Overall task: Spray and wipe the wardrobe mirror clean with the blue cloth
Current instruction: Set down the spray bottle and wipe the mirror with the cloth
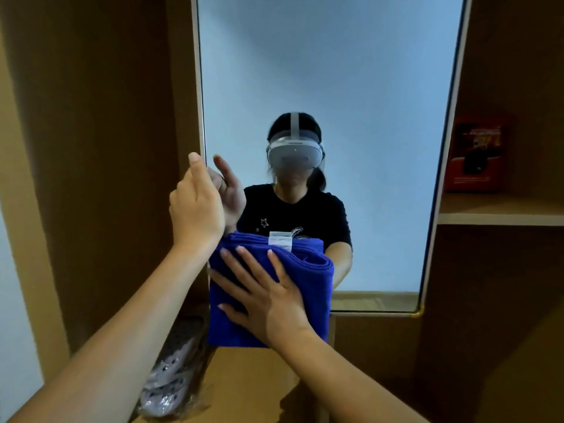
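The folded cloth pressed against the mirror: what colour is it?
Deep blue cloth, with a small pale label; head view.

A red box [477,154] stands on the wooden shelf [500,213] right of the mirror [329,71].

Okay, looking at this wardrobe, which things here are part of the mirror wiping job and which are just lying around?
Part of the job:
tall wardrobe mirror
folded blue cloth, pressed against the glass by the right hand
left hand, at the mirror's left edge

Just lying about:
red box on the right shelf
pale perforated shoes in clear wrap, lower left
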A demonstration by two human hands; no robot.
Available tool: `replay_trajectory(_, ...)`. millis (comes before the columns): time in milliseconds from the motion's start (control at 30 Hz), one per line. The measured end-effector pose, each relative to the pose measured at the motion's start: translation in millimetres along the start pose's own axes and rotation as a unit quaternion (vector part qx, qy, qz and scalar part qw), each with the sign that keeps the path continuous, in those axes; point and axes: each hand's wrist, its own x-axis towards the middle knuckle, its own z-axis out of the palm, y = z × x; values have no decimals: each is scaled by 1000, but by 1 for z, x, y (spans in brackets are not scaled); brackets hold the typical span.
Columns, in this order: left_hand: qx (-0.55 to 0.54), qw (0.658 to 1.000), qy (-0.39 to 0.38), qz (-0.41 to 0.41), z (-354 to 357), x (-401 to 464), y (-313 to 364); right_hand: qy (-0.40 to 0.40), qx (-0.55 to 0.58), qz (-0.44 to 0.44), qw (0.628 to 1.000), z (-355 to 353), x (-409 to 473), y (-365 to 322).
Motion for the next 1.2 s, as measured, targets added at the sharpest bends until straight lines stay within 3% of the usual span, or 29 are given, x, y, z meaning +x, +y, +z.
replay_trajectory(167, 4, 1000, 8, 14, 5, -5, 0, 36, -7, 12, 999, -9, -24, 36)
replay_trajectory(333, 15, 1000, -16, 15, 9, -6, -19, 60, -32, 92, 993, -9, -56, 80)
replay_trajectory(467, 64, 992, 36, 107, 15, -63, -30, 56, -26, 116, 991, -10, -69, 91)
replay_trajectory(500, 65, 989, 12, 131, 18, -82, -33, 55, -25, 117, 991, -10, -69, 91)
replay_trajectory(600, 59, 969, -154, 182, 32, -123, -45, 55, -8, 142, 988, -9, -69, 90)
replay_trajectory(667, 48, 960, -207, 184, 40, -134, -49, 53, 15, 168, 984, -11, -69, 89)
replay_trajectory(867, 14, 971, -208, 114, 56, -134, -40, 45, 71, 170, 982, -12, -72, 91)
replay_trajectory(1033, 53, 957, -241, 155, 67, -131, -28, 54, 95, 192, 975, -11, -81, 89)
replay_trajectory(1200, 81, 936, -312, 145, 62, -122, -7, 0, 150, 205, 967, -25, -86, 92)
